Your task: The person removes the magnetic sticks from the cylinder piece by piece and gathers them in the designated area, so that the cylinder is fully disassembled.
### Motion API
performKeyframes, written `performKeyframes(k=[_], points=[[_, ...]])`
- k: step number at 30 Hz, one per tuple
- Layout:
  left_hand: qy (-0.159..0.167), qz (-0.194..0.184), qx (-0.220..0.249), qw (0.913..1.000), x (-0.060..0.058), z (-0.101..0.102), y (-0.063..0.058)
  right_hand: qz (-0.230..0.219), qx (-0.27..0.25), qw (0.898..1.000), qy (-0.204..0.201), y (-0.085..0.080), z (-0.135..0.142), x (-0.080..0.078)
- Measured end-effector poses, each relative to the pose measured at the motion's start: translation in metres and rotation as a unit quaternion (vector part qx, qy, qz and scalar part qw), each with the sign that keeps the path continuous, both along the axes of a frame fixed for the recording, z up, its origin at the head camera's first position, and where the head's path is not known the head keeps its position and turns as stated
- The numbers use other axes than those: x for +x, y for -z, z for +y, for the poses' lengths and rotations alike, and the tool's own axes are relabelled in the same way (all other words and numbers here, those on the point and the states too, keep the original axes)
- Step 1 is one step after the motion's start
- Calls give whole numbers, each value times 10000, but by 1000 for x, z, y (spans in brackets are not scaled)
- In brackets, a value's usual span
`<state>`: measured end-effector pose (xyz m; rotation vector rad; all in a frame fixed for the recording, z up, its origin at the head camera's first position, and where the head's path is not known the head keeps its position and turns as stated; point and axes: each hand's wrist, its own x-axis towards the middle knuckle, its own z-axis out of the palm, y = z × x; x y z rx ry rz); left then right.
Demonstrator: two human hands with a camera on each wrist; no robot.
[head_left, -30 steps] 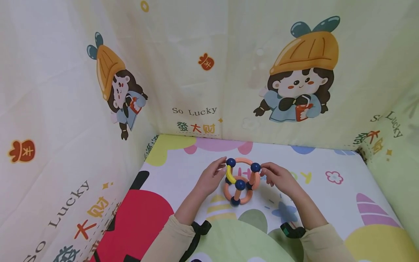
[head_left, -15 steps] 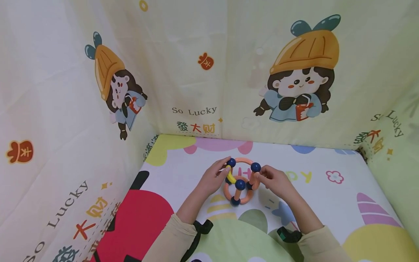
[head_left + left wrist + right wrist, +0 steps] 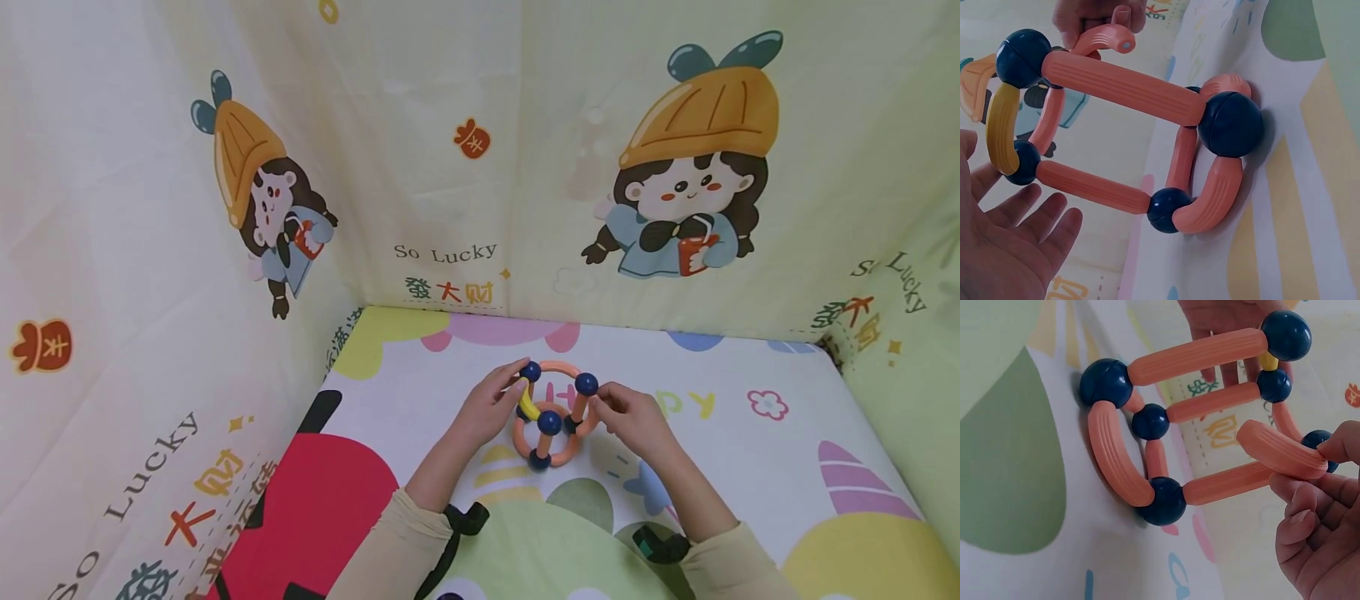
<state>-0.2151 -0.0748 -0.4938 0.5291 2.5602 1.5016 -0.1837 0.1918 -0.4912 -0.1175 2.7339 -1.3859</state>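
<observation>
A small frame of magnetic sticks and navy balls (image 3: 550, 423) stands on the printed mat. Straight orange sticks (image 3: 1125, 87) rise from a ring of curved orange ones. At its top, a yellow curved stick (image 3: 1002, 128) and an orange curved stick (image 3: 557, 366) join the balls. My left hand (image 3: 483, 408) holds the frame's upper left, its thumb by the yellow stick and fingers at the ball; its other fingers spread loosely. Between thumb and fingertips, my right hand (image 3: 630, 417) pinches a loose curved orange stick (image 3: 1282, 450) beside the right upper ball (image 3: 587, 383).
The mat (image 3: 750, 475) carries bright printed shapes. Pale curtains (image 3: 420, 167) with cartoon figures hang along the back and both sides. Black wrist devices (image 3: 468, 518) sit near both beige sleeves (image 3: 397, 533).
My left hand has come in closer, its thumb reaching the yellow stick. My right hand has moved slightly lower, and the curved orange stick in it has swung outward from the upright. The frame stays put.
</observation>
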Motion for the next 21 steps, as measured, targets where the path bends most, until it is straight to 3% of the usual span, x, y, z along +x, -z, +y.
performKeyframes(k=[11, 17, 21], points=[[-42, -30, -22, 10000, -1, 1, 1, -193, -17, 9998, 89, 4, 6, -3], [-18, -55, -82, 9999, -1, 1, 2, -488, -532, 9972, 176, 9, 22, -4], [-13, -81, -57, 10000, -1, 2, 4, -661, -930, 9932, 239, 24, 39, -8]])
